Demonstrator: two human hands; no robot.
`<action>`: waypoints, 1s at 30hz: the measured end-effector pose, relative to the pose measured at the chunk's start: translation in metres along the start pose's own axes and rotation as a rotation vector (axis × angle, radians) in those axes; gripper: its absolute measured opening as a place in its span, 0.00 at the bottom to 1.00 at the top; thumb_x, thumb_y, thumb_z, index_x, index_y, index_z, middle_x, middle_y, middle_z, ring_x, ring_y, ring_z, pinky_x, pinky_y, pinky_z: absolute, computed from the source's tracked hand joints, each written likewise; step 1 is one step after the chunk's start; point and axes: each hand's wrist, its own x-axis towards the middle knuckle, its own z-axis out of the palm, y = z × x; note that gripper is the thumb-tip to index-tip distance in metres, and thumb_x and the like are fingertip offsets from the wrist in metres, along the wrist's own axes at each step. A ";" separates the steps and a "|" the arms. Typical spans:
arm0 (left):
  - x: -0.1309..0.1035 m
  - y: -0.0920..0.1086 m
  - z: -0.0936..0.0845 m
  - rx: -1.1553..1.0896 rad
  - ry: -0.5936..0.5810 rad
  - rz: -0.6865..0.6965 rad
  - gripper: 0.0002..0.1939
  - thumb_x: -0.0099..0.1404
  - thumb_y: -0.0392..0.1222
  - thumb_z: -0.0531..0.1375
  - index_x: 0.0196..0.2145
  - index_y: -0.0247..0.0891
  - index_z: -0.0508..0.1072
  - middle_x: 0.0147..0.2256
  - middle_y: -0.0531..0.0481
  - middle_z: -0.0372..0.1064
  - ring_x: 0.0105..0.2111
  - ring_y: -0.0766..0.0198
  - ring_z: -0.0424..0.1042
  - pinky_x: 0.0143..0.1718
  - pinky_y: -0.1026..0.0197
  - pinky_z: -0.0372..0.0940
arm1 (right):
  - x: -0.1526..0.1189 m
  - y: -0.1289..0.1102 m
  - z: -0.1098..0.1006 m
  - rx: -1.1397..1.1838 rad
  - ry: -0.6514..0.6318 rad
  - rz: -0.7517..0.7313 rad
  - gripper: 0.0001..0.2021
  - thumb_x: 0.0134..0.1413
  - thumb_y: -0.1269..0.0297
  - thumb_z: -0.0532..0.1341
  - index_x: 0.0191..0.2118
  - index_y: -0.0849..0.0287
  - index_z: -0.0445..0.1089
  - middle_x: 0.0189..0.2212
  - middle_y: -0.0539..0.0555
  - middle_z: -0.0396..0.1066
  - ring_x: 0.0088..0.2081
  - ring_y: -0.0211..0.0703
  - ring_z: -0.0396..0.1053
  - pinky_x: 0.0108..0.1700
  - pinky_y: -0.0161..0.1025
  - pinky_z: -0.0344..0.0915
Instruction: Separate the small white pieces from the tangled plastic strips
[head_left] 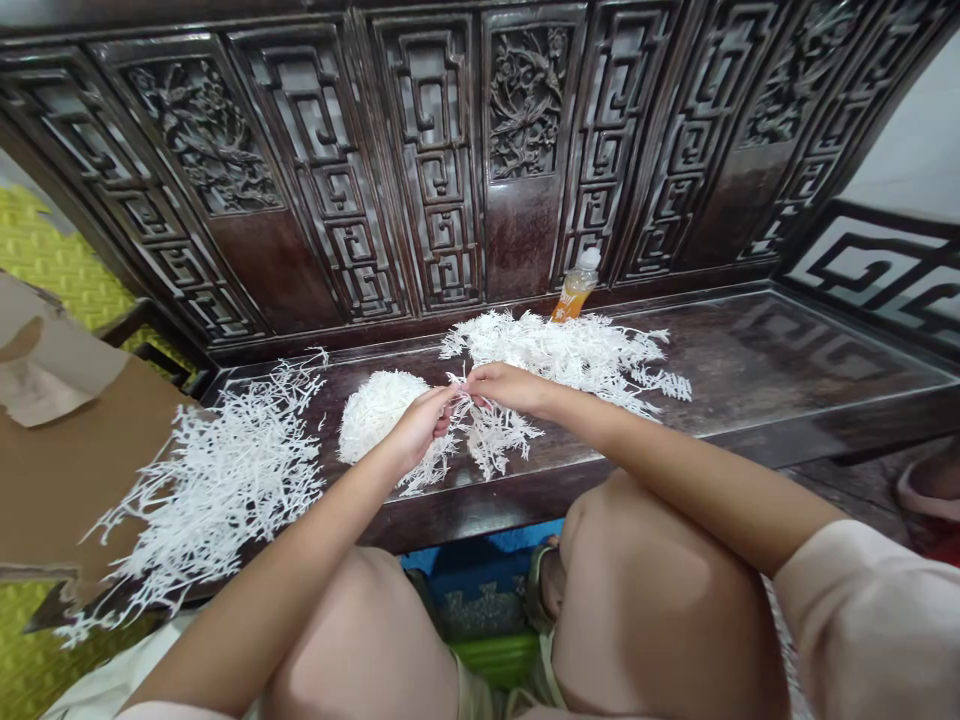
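My left hand (424, 424) and my right hand (501, 388) meet over the bench, fingertips pinched close together on a small white branched plastic piece. Its ends poke out above and below my fingers. Just under my hands lies a small cluster of white branched pieces (496, 440). To the left is a rounded heap of short white bits (379, 408), partly behind my left hand. Beyond my right hand spreads a larger pile of white branched pieces (555, 345). Far left, a heap of long bare white stems (240, 480) hangs over the bench edge.
A bottle of orange drink (576, 286) stands behind the larger pile, against the carved wooden backrest (525, 230). Brown cardboard (90, 450) lies at the left, by a yellow textured surface (37, 240). The dark wooden bench seat (810, 350) stretches right. My knees are close to its front edge.
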 end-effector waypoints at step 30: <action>-0.009 0.010 0.012 0.402 0.257 0.544 0.14 0.56 0.43 0.50 0.17 0.37 0.54 0.17 0.56 0.46 0.21 0.70 0.48 0.24 0.65 0.46 | 0.008 -0.015 0.002 -0.182 0.257 -0.227 0.12 0.46 0.60 0.52 0.20 0.62 0.59 0.17 0.45 0.53 0.23 0.31 0.51 0.28 0.32 0.49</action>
